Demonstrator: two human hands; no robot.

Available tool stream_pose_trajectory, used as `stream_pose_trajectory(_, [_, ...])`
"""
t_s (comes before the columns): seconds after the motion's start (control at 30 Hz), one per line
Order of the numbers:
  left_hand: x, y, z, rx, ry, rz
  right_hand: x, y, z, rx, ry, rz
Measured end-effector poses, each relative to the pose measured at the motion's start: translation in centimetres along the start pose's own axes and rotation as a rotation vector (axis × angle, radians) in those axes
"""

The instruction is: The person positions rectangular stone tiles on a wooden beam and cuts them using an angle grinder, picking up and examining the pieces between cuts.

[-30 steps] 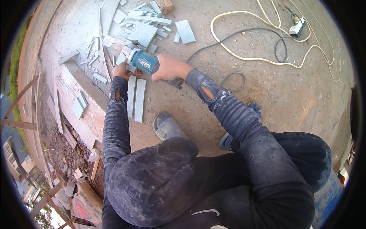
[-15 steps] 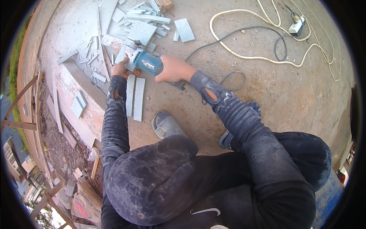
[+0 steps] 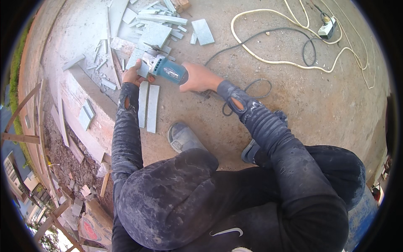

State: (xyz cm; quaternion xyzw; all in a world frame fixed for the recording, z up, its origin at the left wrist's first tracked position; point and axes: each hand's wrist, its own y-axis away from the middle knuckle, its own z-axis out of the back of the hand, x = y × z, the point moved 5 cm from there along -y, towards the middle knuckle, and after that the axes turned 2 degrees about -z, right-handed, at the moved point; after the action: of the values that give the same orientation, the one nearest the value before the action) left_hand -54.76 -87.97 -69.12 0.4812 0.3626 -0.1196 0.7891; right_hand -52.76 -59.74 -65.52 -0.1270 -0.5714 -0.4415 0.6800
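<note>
My right hand (image 3: 199,77) is wrapped round the rear of a teal angle grinder (image 3: 170,72), whose silver head and thin disc point away to the upper left. Close to that head, my left hand (image 3: 132,76) grips the near end of a pale grey-green tile piece (image 3: 137,55), thumb on top and fingertips at its edge. The disc is beside the tile; whether it touches cannot be made out. Two long tile strips (image 3: 153,109) lie side by side on the concrete, just below my left hand.
Cut tile pieces (image 3: 157,34) are heaped beyond my hands, with another tile (image 3: 203,32) to their right. A cream cable (image 3: 289,63) loops to a white socket block (image 3: 326,28). At left, a concrete ledge (image 3: 94,90) drops to rubble and planks. My sandalled foot (image 3: 184,136) is near the strips.
My right hand and the grinder have shifted slightly to the right, drawing the disc end back a little. My left hand stays almost in place on the tile piece.
</note>
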Motion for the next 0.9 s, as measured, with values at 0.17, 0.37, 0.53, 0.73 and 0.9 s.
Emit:
stream_pose_trajectory(0.17, [0.0,-0.1,0.0,0.04,0.034,-0.012,0.0,-0.1,0.1,0.031,0.022,-0.029])
stream_pose_trajectory(0.37, [-0.3,0.5,0.0,0.038,0.02,-0.019,0.9,-0.6,0.4,0.065,0.049,-0.053])
stream_pose_trajectory(0.53, [-0.8,1.3,-0.3,0.025,-0.042,-0.017,1.3,-1.3,0.4,0.052,0.065,-0.061])
stream_pose_trajectory(0.73, [-0.6,0.9,0.0,0.012,-0.059,-0.015,2.0,-2.3,0.3,0.071,0.063,-0.067])
stream_pose_trajectory(0.9, [-0.3,-0.1,0.6,-0.019,-0.057,0.001,2.3,-3.5,-0.1,0.068,0.088,-0.054])
